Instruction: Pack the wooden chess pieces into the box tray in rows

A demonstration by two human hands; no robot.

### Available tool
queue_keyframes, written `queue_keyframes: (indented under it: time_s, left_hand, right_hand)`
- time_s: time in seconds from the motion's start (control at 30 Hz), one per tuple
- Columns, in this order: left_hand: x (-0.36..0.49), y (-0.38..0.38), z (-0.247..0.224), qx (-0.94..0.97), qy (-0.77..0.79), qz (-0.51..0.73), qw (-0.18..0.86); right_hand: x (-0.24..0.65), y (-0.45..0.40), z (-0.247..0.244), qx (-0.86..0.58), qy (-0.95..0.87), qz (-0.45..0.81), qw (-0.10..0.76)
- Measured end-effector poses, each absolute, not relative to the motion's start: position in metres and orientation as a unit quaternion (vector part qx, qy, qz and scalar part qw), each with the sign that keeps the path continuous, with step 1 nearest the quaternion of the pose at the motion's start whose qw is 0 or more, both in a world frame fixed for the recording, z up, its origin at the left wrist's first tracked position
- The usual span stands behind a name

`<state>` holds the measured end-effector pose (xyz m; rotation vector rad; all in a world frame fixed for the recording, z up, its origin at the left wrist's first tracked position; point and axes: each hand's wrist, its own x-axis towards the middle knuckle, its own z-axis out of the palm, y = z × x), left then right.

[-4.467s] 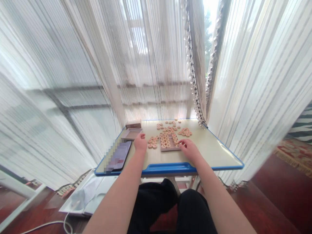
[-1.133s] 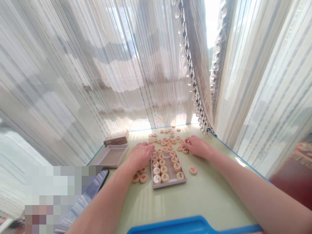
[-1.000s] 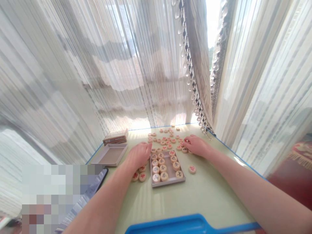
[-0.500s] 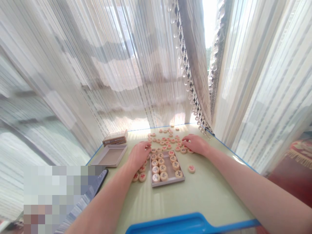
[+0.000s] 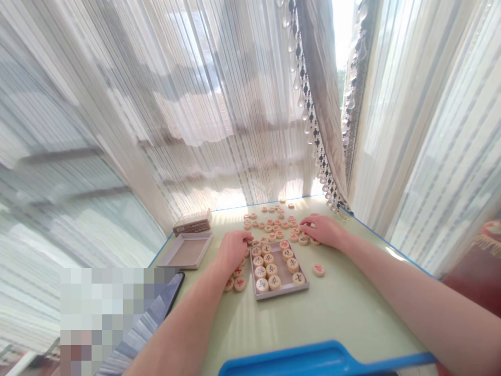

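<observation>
My left hand (image 5: 234, 247) rests at the left of the shallow box (image 5: 282, 296), fingers curled together at its far left corner; whether a piece is between them is hidden. Just beyond that corner lie pale round xiangqi pieces (image 5: 272, 236). My right hand (image 5: 324, 230) reaches over the right side of the scattered pieces, its fingers slightly apart and bent down near several of them. Inside the box, black-marked pieces (image 5: 271, 269) stand in two columns on the left and another column (image 5: 293, 265) on the right, with bare bottom between. Red-marked pieces (image 5: 239, 283) sit beside my left forearm.
A single red-marked piece (image 5: 318, 270) lies right of the box. At the left are an open box lid (image 5: 203, 257), a small carton (image 5: 192, 221) and a dark-edged device (image 5: 175, 293). The table has a blue edge tray (image 5: 289, 360) in front; curtains (image 5: 219, 104) hang behind.
The whole scene has shifted a little to the right as my head turned left. My left fingers look slightly more curled in; my right hand stays nearly in place over the pieces.
</observation>
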<state>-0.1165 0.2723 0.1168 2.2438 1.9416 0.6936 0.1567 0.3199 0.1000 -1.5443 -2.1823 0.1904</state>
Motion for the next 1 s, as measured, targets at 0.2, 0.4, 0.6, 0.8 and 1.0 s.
queue_keyframes:
  time_s: [0.2, 0.4, 0.6, 0.8, 1.0]
  left_hand:
    - [-0.115, 0.274, 0.117, 0.748, 0.629, 0.205, 0.052]
    - [-0.119, 0.279, 0.111, 0.718, 0.649, 0.248, 0.047]
    - [-0.119, 0.276, 0.114, 0.687, 0.682, 0.247, 0.046]
    - [-0.109, 0.269, 0.12, 0.718, 0.659, 0.223, -0.034]
    - [-0.116, 0.266, 0.125, 0.686, 0.695, 0.197, -0.088]
  right_hand:
    - [0.157, 0.319, 0.101, -0.565, -0.793, 0.07, 0.217]
    - [0.157, 0.32, 0.1, -0.557, -0.799, 0.066, 0.215]
    - [0.157, 0.316, 0.105, -0.558, -0.803, 0.069, 0.199]
    - [0.158, 0.317, 0.104, -0.557, -0.802, 0.069, 0.203]
    - [0.16, 0.322, 0.1, -0.559, -0.802, 0.064, 0.201]
